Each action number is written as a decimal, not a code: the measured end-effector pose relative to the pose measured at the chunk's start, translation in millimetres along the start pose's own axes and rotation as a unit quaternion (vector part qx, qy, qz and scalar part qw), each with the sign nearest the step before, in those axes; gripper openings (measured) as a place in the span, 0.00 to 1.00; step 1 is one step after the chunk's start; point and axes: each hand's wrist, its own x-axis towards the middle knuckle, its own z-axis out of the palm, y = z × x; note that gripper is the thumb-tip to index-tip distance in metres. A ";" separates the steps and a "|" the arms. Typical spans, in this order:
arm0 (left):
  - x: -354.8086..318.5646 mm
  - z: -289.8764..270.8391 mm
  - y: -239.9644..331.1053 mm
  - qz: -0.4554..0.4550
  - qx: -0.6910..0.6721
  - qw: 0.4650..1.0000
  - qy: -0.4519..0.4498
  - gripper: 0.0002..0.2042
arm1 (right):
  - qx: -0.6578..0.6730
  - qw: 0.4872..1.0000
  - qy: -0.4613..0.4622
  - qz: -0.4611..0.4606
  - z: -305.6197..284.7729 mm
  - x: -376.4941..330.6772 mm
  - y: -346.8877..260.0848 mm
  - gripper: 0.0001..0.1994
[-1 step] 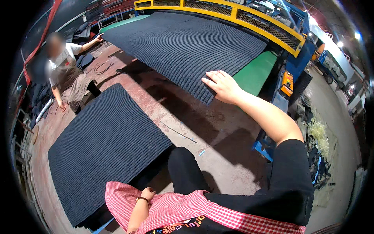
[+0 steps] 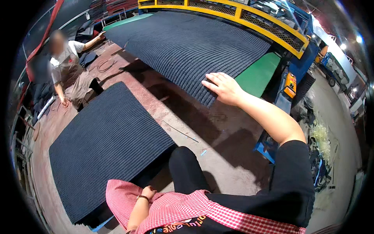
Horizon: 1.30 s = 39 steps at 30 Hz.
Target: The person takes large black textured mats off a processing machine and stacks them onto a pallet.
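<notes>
One small panel, no packages or screens.
An orange rectangular plate (image 2: 290, 85), possibly a label, sits on the blue machine frame (image 2: 302, 64).

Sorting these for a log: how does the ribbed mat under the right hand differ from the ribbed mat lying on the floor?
The mat on the machine lies raised on the green bed, its corner overhanging; the floor mat lies flat on the reddish floor. The right hand presses the machine mat's corner and a co-worker holds its far end; nobody touches the floor mat. The machine mat looks larger. Both are dark and ribbed.
</notes>
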 end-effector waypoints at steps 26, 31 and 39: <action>13.0 -265.7 407.9 0.325 -0.561 0.754 0.106 0.31 | 0.744 0.335 0.361 0.452 1.0 66.7 94.8 0.18; 14.0 -266.6 448.1 0.303 -0.529 0.788 0.081 0.27 | 0.629 0.235 0.424 0.608 -9.2 33.6 134.0 0.20; 33.5 -274.2 537.1 0.256 -0.483 0.837 0.033 0.37 | 0.670 0.355 0.230 0.609 6.5 -47.7 165.6 0.14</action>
